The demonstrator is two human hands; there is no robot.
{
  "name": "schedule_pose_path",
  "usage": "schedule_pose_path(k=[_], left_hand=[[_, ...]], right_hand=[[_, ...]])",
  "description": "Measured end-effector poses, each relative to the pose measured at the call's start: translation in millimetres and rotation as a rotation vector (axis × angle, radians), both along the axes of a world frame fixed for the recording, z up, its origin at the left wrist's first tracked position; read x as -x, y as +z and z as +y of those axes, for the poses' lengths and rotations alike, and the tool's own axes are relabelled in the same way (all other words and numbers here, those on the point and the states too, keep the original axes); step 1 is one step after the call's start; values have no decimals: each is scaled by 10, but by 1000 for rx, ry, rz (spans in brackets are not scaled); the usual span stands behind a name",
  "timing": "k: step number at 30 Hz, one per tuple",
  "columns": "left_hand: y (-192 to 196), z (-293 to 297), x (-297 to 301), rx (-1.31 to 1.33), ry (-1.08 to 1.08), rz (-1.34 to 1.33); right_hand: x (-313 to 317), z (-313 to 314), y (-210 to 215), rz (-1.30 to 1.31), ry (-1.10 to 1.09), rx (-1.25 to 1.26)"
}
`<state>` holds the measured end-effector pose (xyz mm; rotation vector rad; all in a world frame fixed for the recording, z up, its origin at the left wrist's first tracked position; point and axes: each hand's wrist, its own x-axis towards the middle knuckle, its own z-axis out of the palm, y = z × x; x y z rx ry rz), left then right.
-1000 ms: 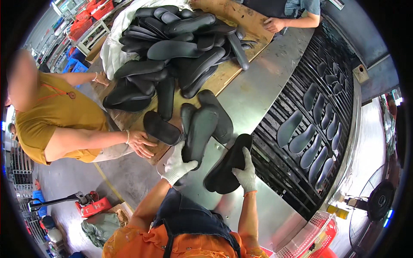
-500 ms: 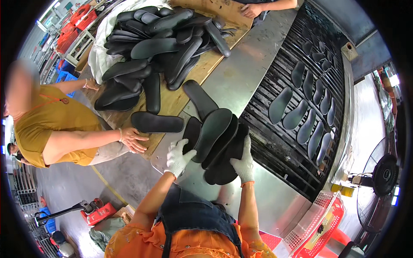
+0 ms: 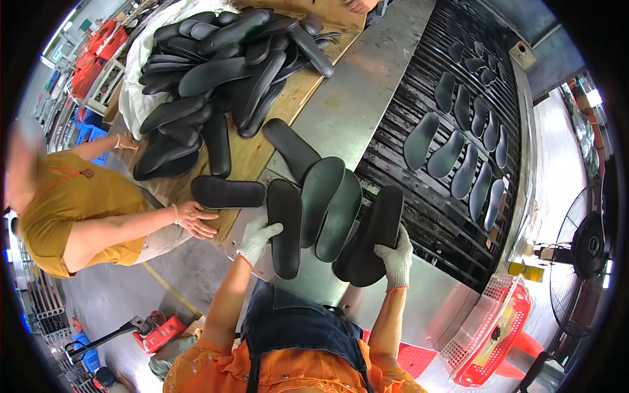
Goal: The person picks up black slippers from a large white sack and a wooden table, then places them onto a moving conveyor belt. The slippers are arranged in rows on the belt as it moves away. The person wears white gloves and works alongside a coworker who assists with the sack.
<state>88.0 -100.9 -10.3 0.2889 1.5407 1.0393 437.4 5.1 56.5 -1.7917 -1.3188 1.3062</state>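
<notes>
My left hand (image 3: 259, 240), in a white glove, grips a black shoe insole (image 3: 284, 230) by its left edge, thumb on top. On the right, my gloved right hand (image 3: 397, 259) is closed on the edge of overlapping black insoles (image 3: 373, 239), held near the conveyor's front edge. Between them, two dark green insoles (image 3: 322, 196) overlap above the metal tabletop (image 3: 335, 121). Behind these rests another dark insole (image 3: 292, 150). A black insole (image 3: 228, 192) lies crosswise at the wooden board's edge, left of my left hand.
A large heap of black insoles (image 3: 246, 69) covers the wooden board (image 3: 252, 157). Rows of insoles lie on the slatted conveyor (image 3: 419, 209) at right. A person in a mustard shirt (image 3: 92, 209) leans on the board; another person's hand (image 3: 360, 6) shows at the top. Red basket (image 3: 495, 337) and fan (image 3: 583, 255) stand right.
My hands have moved apart. The left now holds a black insole separate from the green ones; the right has shifted rightward with its black insoles, uncovering a second green insole.
</notes>
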Motion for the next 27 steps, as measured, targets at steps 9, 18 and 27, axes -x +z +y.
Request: schedule_pose_path(k=[9, 18, 27], left_hand=[[239, 472, -109, -121, 49, 65], [76, 567, -389, -198, -122, 154], [148, 570, -1136, -199, -160, 15]], right_hand=[[158, 379, -334, 434, 59, 154], [653, 433, -684, 501, 51, 250], [-231, 176, -849, 486, -89, 267]])
